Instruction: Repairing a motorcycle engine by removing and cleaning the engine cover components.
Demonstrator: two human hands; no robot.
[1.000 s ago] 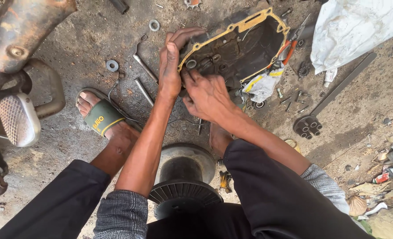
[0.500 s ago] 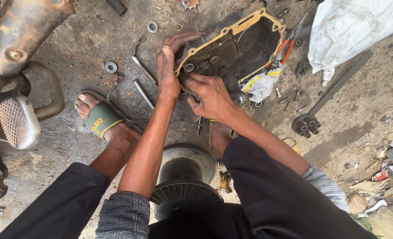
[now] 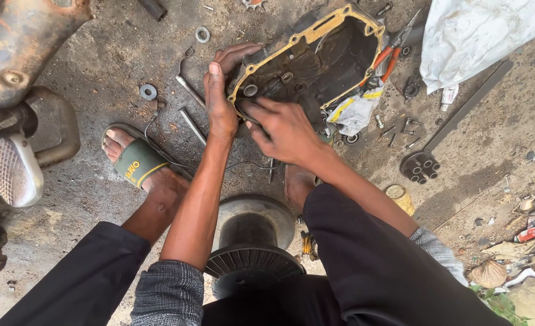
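A dark, greasy engine cover [image 3: 322, 57] with a yellow gasket around its rim lies open side up on the dirt floor. My left hand [image 3: 222, 90] grips its near left edge, fingers curled over the rim. My right hand [image 3: 282, 127] rests on the cover's near rim, fingertips pressed against the gasket edge; whether it holds a small tool is hidden. Between my knees stands a black finned round part [image 3: 249, 247].
Red-handled pliers [image 3: 388, 57] lie by the cover's right side, next to a white sack [image 3: 478, 36]. Washers [image 3: 148, 92], bolts [image 3: 192, 124] and a long black tool [image 3: 448, 136] are scattered around. A motorcycle footrest [image 3: 11, 169] is at left. My sandalled foot [image 3: 138, 160] rests nearby.
The cover has shifted slightly away with my left hand. My right hand has slid along the near rim toward the cover's left corner.
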